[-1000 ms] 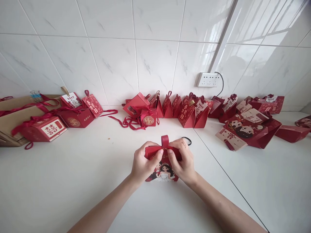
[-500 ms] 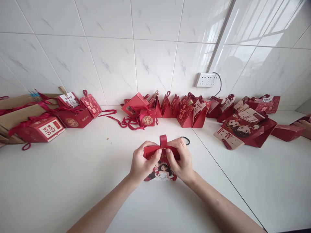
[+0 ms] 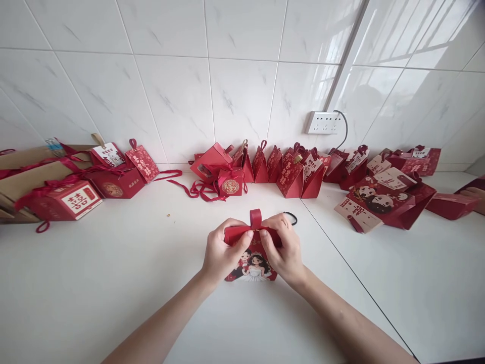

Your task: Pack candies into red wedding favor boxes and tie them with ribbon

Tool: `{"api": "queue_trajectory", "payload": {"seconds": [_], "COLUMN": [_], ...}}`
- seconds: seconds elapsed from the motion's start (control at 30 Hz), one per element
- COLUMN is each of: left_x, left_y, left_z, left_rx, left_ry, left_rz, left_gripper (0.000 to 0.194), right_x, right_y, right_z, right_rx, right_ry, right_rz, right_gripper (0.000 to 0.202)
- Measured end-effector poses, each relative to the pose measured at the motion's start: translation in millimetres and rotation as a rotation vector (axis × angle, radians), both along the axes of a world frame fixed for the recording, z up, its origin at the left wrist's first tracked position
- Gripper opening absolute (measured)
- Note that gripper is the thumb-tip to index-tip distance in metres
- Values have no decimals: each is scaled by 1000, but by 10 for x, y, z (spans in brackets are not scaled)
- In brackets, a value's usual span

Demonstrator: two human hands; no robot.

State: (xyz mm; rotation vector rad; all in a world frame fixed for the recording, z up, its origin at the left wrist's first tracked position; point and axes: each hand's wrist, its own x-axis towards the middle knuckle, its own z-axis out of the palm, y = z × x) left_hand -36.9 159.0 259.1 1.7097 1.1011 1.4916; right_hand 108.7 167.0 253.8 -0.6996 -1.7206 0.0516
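Observation:
A red gift box (image 3: 254,263) printed with a cartoon bride and groom stands on the white table in front of me. My left hand (image 3: 226,248) grips its upper left edge, thumb pressed near the middle of the top. On the other side my right hand (image 3: 283,248) grips the upper right edge, its thumb close to the left one. A red ribbon loop (image 3: 255,218) rises between the two hands from the box top. Around my right wrist, or just behind it, a black band (image 3: 291,218) shows in part. The fingers behind the box are hidden.
Several red gift boxes (image 3: 291,174) line the wall. At left are ribboned boxes (image 3: 64,199) beside a brown carton (image 3: 34,184). More boxes (image 3: 382,199) lie at right, near another person's hand (image 3: 473,194). A power strip (image 3: 324,123) is on the wall; a seam crosses the table.
Both hands keep nearly the same hold on the gift box. The view has shifted very slightly; nothing else has visibly moved.

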Motion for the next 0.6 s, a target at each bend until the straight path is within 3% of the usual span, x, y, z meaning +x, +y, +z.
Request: {"api": "queue_trajectory", "payload": {"seconds": [0.6], "left_x": [-5], "left_y": [-4], "left_z": [19], "left_rx": [-58], "left_ry": [3], "left_rz": [-6], "left_gripper": [20], "right_x": [1], "right_y": [-2], "right_z": [2], "right_rx": [8], "right_ry": [-9], "right_rz": [-23], "right_gripper": [13]}}
